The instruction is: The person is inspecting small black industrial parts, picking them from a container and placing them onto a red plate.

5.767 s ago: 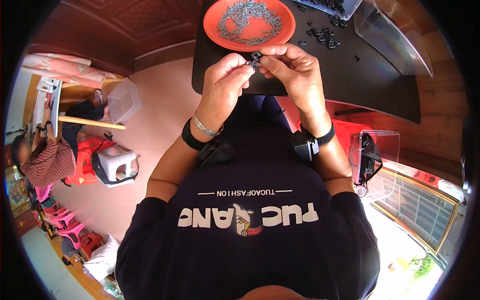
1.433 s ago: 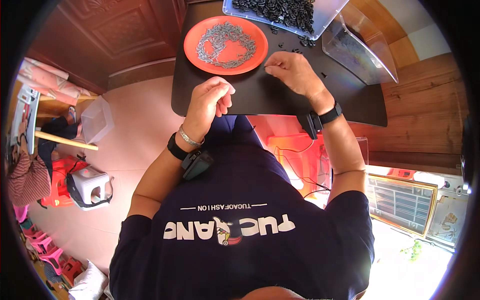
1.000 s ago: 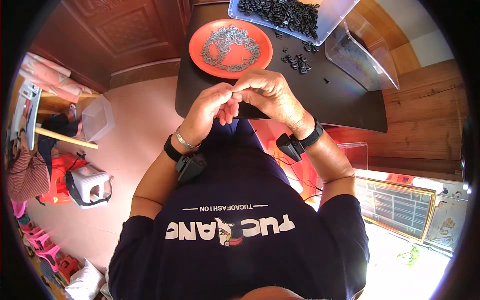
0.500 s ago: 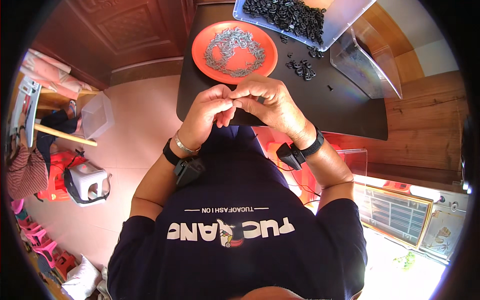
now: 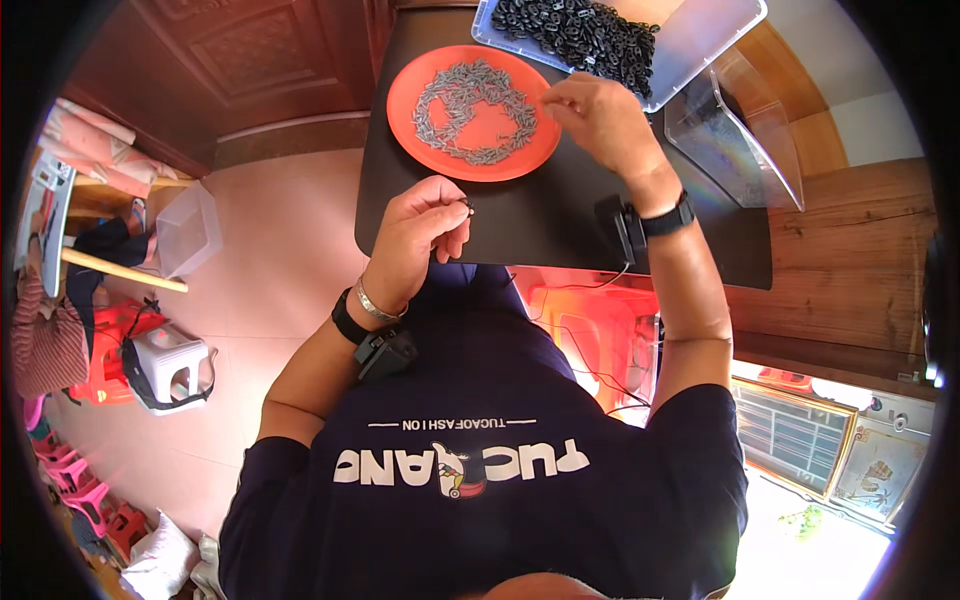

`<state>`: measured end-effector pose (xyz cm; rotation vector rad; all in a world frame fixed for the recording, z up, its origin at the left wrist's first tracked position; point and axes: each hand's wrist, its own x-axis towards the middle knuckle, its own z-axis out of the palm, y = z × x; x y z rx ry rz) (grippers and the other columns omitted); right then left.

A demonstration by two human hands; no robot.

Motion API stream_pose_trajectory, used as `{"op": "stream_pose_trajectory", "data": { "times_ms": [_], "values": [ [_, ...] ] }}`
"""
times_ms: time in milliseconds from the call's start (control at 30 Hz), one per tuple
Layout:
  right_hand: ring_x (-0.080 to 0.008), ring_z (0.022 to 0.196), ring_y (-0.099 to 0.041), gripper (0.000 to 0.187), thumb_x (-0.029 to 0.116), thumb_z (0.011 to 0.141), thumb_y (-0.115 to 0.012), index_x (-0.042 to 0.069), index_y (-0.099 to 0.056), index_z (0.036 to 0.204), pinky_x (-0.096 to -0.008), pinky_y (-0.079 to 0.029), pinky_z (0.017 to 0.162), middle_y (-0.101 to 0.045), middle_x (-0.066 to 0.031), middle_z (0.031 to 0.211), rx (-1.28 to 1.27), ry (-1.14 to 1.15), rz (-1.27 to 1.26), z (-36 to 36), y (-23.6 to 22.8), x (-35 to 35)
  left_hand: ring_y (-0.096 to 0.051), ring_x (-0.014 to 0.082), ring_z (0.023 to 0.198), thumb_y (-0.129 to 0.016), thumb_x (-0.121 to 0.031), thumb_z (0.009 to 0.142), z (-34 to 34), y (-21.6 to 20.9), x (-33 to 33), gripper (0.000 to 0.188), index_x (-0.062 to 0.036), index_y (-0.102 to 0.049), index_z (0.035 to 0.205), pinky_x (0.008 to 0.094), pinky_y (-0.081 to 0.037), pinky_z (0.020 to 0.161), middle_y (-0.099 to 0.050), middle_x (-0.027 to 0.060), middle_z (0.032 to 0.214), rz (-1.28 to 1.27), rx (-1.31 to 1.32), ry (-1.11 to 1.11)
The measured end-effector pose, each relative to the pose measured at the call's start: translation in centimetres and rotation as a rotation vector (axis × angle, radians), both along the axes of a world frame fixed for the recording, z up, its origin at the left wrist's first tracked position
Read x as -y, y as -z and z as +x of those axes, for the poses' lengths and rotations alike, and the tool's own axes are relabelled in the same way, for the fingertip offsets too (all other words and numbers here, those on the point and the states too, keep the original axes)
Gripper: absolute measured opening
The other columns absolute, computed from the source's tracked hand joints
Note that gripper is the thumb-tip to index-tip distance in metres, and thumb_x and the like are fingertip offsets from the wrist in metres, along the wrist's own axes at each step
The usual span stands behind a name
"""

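Observation:
My left hand (image 5: 425, 222) is closed over the table's near edge, pinching a small black piece (image 5: 469, 207) between thumb and forefinger; a bit of it pokes out past the fingertips. My right hand (image 5: 605, 120) hovers at the right rim of a round orange-red plate (image 5: 402, 135), thumb and fingers drawn together. Whether anything sits between those fingertips is too small to make out. Small grey metal pins or screws (image 5: 485, 85) lie in a loose ring on the plate. Many small black oval pieces (image 5: 590, 40) fill a clear plastic bin (image 5: 690, 45) beyond the right hand.
A second clear container (image 5: 730, 145) lies at the right of the black table (image 5: 560, 225). Wooden panelling (image 5: 850, 240) borders the table there. At left are a clear box (image 5: 190, 230), a white stool (image 5: 170, 365) and another person's striped sleeve (image 5: 50, 345). Cables hang by a red stool (image 5: 590, 310).
My right hand has parted from the left, moving up and right to the plate's rim. The left hand stays near its place, and the small black piece now shows in it.

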<state>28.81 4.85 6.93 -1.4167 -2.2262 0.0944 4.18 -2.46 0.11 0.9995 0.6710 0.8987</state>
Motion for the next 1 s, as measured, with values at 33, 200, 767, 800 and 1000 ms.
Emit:
{"op": "stream_pose_trajectory", "data": {
  "times_ms": [33,200,767,800,1000],
  "values": [
    [-0.0291,0.077,-0.062,0.009,0.016,0.078,-0.063,0.01,-0.068,0.083,-0.0383,-0.05,0.066,-0.064,-0.0083,0.081,0.073,-0.033,0.033,0.3,0.1,-0.8,-0.048,0.0076,0.052,-0.052,-0.014,0.088,0.0,0.0,0.0,0.011,-0.0038,-0.055,0.084,0.0197,-0.034,0.047,-0.055,0.0024,0.065,0.015,0.021,-0.014],
    [-0.0288,0.08,-0.062,0.01,0.018,0.078,-0.061,0.011,-0.067,0.082,-0.0387,-0.05,0.069,-0.064,-0.0087,0.084,0.268,-0.188,0.073,-0.9,1.1,-2.5,-0.048,0.008,0.053,-0.052,-0.012,0.088,0.2,-0.2,0.1,0.011,-0.0028,-0.057,0.085,0.0199,-0.035,0.047,-0.055,0.0024,0.065,-0.008,-0.014,-0.022],
    [-0.0291,0.079,-0.066,0.013,0.015,0.075,-0.059,0.006,-0.067,0.077,-0.0392,-0.053,0.067,-0.067,-0.0135,0.08,0.662,-0.115,0.035,-4.2,2.4,-4.6,-0.049,0.0072,0.053,-0.052,-0.012,0.087,0.2,-0.3,0.0,0.012,-0.0016,-0.059,0.084,0.02,-0.035,0.048,-0.056,0.0024,0.064,0.015,-0.002,0.005],
    [-0.0291,0.079,-0.066,0.013,0.015,0.075,-0.059,0.006,-0.067,0.077,-0.0392,-0.053,0.067,-0.067,-0.0135,0.08,0.661,-0.113,0.036,-4.2,2.4,-4.5,-0.049,0.0072,0.053,-0.052,-0.012,0.087,0.2,-0.2,0.0,0.012,-0.0017,-0.059,0.084,0.02,-0.035,0.048,-0.056,0.0024,0.064,0.015,0.006,0.003],
    [-0.0285,0.071,-0.064,0.018,0.019,0.077,-0.06,0.002,-0.064,0.081,-0.0379,-0.051,0.064,-0.066,-0.0145,0.077,0.332,-0.073,-0.093,-3.5,0.5,-3.2,-0.049,0.0073,0.053,-0.052,-0.012,0.087,0.3,-0.4,0.0,0.012,-0.0021,-0.059,0.084,0.0202,-0.035,0.047,-0.056,0.0023,0.064,-0.001,-0.005,-0.021]
  ]
}}
